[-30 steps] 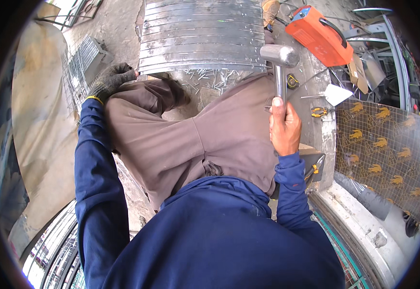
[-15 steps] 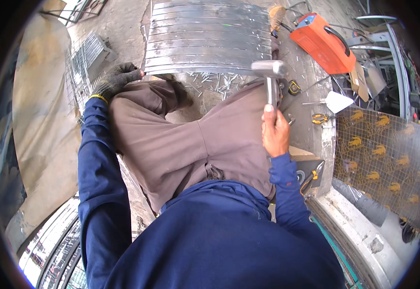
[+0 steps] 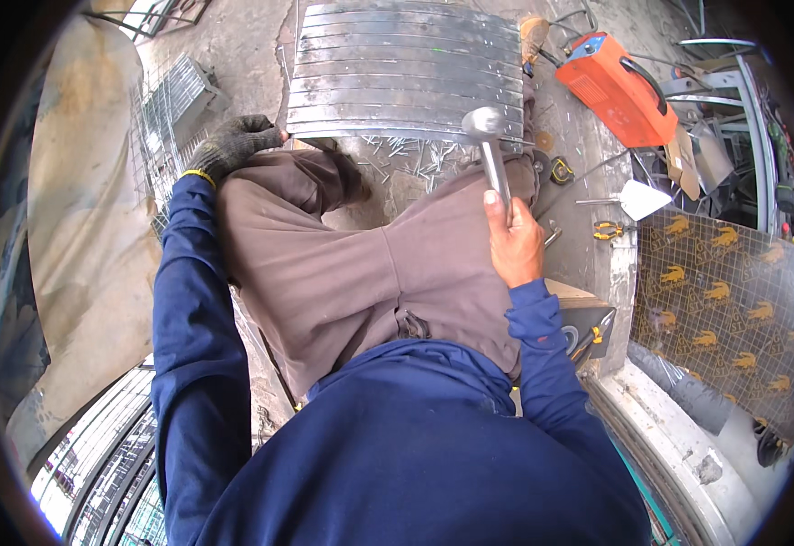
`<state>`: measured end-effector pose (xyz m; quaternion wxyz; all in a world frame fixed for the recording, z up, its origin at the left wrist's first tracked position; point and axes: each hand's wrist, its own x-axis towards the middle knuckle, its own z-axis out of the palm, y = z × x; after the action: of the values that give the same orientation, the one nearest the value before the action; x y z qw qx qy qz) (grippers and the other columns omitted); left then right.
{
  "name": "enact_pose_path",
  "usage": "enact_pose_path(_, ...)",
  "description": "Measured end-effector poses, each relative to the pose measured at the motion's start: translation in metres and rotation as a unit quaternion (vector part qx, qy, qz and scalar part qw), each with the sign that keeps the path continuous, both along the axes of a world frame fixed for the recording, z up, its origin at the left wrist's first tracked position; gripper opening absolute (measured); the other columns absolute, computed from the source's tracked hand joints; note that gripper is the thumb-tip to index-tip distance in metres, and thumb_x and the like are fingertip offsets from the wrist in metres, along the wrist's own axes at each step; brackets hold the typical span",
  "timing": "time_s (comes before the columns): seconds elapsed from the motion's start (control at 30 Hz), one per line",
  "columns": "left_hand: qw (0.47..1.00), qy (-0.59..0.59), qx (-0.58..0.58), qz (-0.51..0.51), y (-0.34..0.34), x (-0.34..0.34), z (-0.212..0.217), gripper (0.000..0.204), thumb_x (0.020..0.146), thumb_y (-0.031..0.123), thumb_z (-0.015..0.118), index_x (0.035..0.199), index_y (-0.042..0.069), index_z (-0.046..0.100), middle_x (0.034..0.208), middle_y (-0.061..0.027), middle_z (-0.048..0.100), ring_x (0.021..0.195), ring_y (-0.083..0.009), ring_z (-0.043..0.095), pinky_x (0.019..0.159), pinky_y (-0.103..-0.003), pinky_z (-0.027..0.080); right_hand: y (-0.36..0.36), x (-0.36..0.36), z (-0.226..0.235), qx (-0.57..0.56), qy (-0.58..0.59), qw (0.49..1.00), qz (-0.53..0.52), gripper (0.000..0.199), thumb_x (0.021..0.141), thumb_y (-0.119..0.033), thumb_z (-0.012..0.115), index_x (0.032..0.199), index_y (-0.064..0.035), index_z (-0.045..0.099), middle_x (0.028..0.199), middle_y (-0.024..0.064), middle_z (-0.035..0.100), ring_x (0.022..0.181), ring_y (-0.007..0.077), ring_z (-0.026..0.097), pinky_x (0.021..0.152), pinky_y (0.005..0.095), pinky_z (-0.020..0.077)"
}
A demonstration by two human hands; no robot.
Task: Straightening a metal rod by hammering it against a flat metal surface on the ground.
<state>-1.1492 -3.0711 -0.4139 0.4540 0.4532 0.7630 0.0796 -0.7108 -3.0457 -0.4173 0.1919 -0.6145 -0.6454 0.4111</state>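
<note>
A panel of flat grey metal strips (image 3: 406, 68) lies side by side in front of my knees. At its near left corner is my left hand (image 3: 236, 144), in a dark knitted glove with a yellow cuff. Its fingers are closed, with a bare fingertip at the end of the nearest metal strip (image 3: 360, 133). My bare right hand (image 3: 515, 238) is wrapped round the handle of a steel hammer (image 3: 493, 168), above my right thigh. The hammer's head is raised near the panel's near right corner, apart from it.
Many short metal pieces (image 3: 424, 159) are scattered on the floor between my legs. To the right are an orange welding machine (image 3: 617, 91), a tape measure (image 3: 561, 170), yellow-handled pliers (image 3: 608, 230), a white triangular plate (image 3: 642, 199) and a patterned board (image 3: 724, 300). Wire mesh (image 3: 156, 118) stands left.
The hammer's head has shifted left and turned, its handle now leaning left. My left hand stays at the panel's corner. The whole view has moved slightly.
</note>
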Motion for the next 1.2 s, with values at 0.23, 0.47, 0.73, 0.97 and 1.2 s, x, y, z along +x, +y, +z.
enact_pose_path(0.23,0.999,-0.026,0.007,0.031,-0.001,0.003,0.000,0.040,0.087,0.046,0.078,0.097,0.007,0.077,0.087,-0.0005,0.070,0.084,-0.0108,0.059,0.082,-0.030,0.048,-0.005,-0.002,-0.002,0.054,0.038,0.997,-0.031,0.054,0.099,-0.048,0.062,0.076,-0.0011,0.051,0.056,0.0116,0.046,0.052,0.0261,0.042,0.054,0.0404,0.0408)
enact_pose_path(0.47,0.999,-0.040,0.001,0.023,0.005,0.005,-0.001,0.040,0.089,0.047,0.076,0.103,0.009,0.078,0.094,-0.0016,0.073,0.089,-0.0117,0.062,0.087,-0.031,0.048,-0.005,-0.002,-0.009,0.048,0.023,0.999,-0.008,0.054,0.100,-0.049,0.060,0.077,-0.0010,0.052,0.057,0.0133,0.048,0.052,0.0280,0.045,0.056,0.0422,0.0414)
enact_pose_path(0.73,0.999,0.027,0.018,0.003,-0.023,-0.038,-0.034,0.066,0.084,0.065,0.072,0.108,0.004,0.076,0.101,-0.0108,0.073,0.095,-0.0184,0.064,0.089,-0.035,0.049,-0.004,-0.026,-0.004,0.113,0.008,0.993,0.031,0.058,0.098,-0.055,0.059,0.089,0.0016,0.061,0.066,0.0199,0.057,0.059,0.0286,0.052,0.062,0.0441,0.0461)
enact_pose_path(0.97,0.996,-0.002,0.085,0.026,-0.011,-0.010,-0.013,0.065,0.089,0.060,0.065,0.118,0.002,0.071,0.113,-0.0149,0.073,0.108,-0.0285,0.065,0.101,-0.039,0.045,0.008,-0.005,-0.008,-0.015,0.099,0.995,-0.022,0.053,0.101,-0.056,0.054,0.088,-0.0045,0.056,0.059,0.0012,0.047,0.047,0.0114,0.044,0.043,0.0288,0.0381)
enact_pose_path(1.2,0.808,-0.444,0.292,0.254,0.002,0.016,-0.006,0.027,0.092,0.018,0.071,0.113,0.002,0.066,0.102,-0.0061,0.069,0.090,-0.0157,0.066,0.082,-0.029,0.052,0.027,-0.008,0.001,-0.096,0.046,0.994,-0.008,0.060,0.099,-0.063,0.052,0.085,-0.0049,0.051,0.053,0.0013,0.045,0.037,0.0112,0.046,0.033,0.0283,0.0382)
